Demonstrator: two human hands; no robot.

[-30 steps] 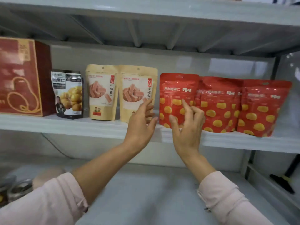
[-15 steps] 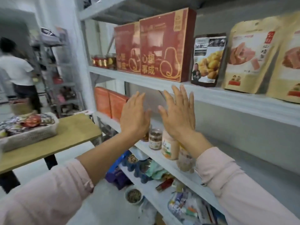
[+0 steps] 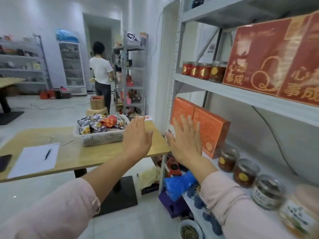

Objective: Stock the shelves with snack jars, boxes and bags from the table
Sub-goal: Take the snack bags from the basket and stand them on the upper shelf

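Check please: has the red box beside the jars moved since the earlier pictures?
No. The red box still stands beside the jars on the same shelf; only the camera turned.

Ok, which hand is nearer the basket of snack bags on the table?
Left. The left hand is at the right end of the basket; the right hand is farther right, before the orange boxes.

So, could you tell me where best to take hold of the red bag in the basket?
I would pinch the red bag by its exposed upper edge, coming from above. It lies on top of the pile in the white basket, and darker bags crowd its sides.
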